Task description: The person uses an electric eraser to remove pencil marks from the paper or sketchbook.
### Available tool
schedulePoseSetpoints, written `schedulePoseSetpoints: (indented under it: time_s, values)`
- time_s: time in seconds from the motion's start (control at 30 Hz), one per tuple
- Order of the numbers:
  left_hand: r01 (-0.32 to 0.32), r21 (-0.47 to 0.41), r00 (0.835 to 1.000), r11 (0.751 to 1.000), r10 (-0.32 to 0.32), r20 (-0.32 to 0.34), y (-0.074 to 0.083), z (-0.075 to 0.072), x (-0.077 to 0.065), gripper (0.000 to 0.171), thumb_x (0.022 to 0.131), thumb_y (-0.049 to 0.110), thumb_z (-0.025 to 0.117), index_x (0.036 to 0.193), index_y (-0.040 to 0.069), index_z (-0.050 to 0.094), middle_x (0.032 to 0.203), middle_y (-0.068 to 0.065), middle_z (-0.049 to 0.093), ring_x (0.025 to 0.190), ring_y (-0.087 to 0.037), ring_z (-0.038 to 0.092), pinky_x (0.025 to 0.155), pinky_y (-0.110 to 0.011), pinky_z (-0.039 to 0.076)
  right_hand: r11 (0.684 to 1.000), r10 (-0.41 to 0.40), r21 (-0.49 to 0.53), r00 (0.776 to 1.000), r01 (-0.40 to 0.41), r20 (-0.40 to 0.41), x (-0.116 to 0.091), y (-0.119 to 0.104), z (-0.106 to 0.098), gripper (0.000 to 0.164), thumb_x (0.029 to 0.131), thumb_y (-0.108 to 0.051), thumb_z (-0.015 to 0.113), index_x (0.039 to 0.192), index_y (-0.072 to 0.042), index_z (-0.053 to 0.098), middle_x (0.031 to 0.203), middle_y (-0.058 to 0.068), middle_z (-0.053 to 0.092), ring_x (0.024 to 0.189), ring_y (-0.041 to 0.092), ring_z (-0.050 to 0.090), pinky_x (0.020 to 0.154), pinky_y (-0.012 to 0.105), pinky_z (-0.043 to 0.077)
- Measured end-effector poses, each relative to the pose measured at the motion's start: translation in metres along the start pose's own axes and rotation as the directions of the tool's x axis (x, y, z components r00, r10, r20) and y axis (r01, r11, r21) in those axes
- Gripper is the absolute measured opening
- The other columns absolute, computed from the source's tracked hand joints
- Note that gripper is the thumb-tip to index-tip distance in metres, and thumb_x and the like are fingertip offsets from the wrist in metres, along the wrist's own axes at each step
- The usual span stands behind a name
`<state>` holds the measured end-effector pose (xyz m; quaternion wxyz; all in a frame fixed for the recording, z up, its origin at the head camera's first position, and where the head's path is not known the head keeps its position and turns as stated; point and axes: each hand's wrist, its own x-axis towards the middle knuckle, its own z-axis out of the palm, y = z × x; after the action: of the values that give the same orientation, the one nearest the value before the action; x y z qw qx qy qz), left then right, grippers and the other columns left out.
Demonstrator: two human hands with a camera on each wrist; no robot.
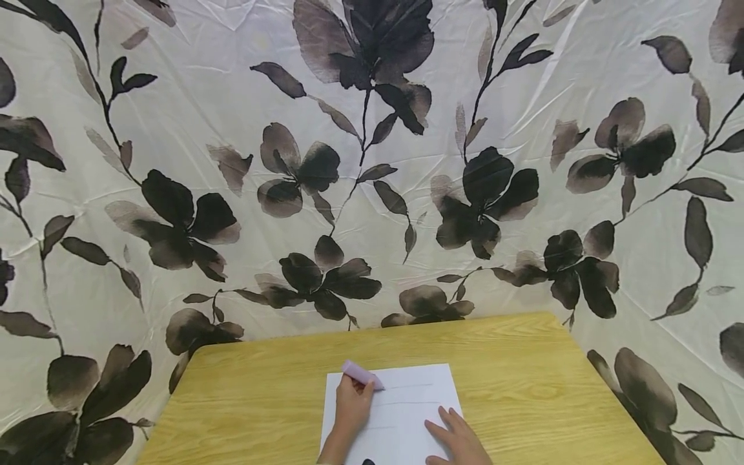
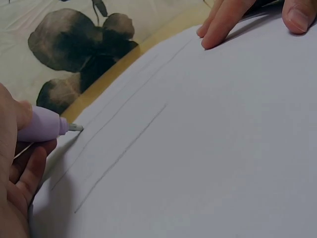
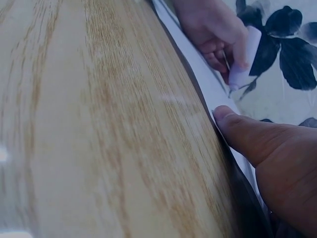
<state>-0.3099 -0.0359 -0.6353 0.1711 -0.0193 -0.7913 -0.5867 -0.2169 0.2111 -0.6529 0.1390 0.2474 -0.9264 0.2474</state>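
Observation:
A white sheet of paper [image 1: 407, 445] bears three pencil lines, the farthest one [image 1: 409, 386] fainter than the others. My left hand [image 1: 351, 407] grips a thick lavender electric eraser [image 1: 359, 372] with a short, narrow grey tip. In the left wrist view, that tip [image 2: 76, 127] is right at the paper, at the left end of the farthest line. My right hand [image 1: 459, 439] rests with spread fingers on the sheet's right side. Its thumb [image 3: 228, 116] lies at the paper's edge in the right wrist view.
The paper lies on a yellowish wood-grain table [image 1: 250, 400]. Behind and beside the table hangs a white cloth [image 1: 407, 226] with dark floral print. A small black object [image 1: 369, 462] shows at the bottom edge of the head view, mostly cut off.

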Motion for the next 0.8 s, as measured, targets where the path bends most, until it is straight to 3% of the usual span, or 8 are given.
schedulePoseSetpoints:
  time_s: [0.17, 0.4, 0.6, 0.8]
  values:
    - [-0.025, -0.008, 0.998, 1.000, 0.025, 0.052, -0.0001, 0.0022, 0.0009, 0.025, 0.085, -0.006, 0.068, 0.104, -0.007, 0.053, 0.093, -0.014, 0.065, 0.086, -0.021, 0.065, 0.075, -0.029, 0.055, 1.000, 0.003, -0.008, 1.000, -0.003, -0.008, 0.0002, 0.0014, -0.0013, 0.062, 0.080, -0.058, 0.069, 0.121, -0.012, 0.067, 0.127, 0.024, 0.057, 0.114, 0.049, 0.052, 0.084, 0.063, 0.045]
    - [-0.020, 0.016, 1.000, 1.000, 0.020, 0.002, 0.0028, -0.0021, 0.0020, 0.024, 0.083, -0.007, 0.069, 0.101, -0.005, 0.053, 0.090, -0.011, 0.064, 0.081, -0.019, 0.064, 0.070, -0.029, 0.055, 0.999, 0.029, 0.042, 0.999, -0.031, 0.039, 0.0009, -0.0013, -0.0013, 0.060, 0.082, -0.055, 0.068, 0.124, -0.012, 0.065, 0.129, 0.024, 0.055, 0.116, 0.050, 0.049, 0.085, 0.065, 0.044]
    - [0.002, 0.023, 0.995, 1.000, -0.004, 0.099, 0.0083, 0.0007, 0.0026, 0.025, 0.086, -0.002, 0.069, 0.106, -0.005, 0.053, 0.095, -0.012, 0.064, 0.086, -0.018, 0.064, 0.074, -0.028, 0.054, 0.998, 0.050, 0.029, 0.997, -0.051, 0.061, 0.0015, -0.0028, -0.0037, 0.061, 0.083, -0.058, 0.065, 0.125, -0.013, 0.065, 0.130, 0.023, 0.055, 0.118, 0.049, 0.048, 0.088, 0.064, 0.043]
    - [-0.008, 0.011, 0.999, 1.000, 0.007, 0.038, 0.0063, -0.0024, 0.0045, 0.025, 0.084, -0.004, 0.070, 0.102, -0.005, 0.053, 0.090, -0.011, 0.063, 0.082, -0.019, 0.063, 0.071, -0.030, 0.054, 0.999, 0.045, 0.004, 0.998, -0.045, 0.041, 0.0009, -0.0023, -0.0032, 0.061, 0.082, -0.059, 0.065, 0.123, -0.013, 0.066, 0.129, 0.023, 0.056, 0.117, 0.048, 0.050, 0.087, 0.062, 0.044]
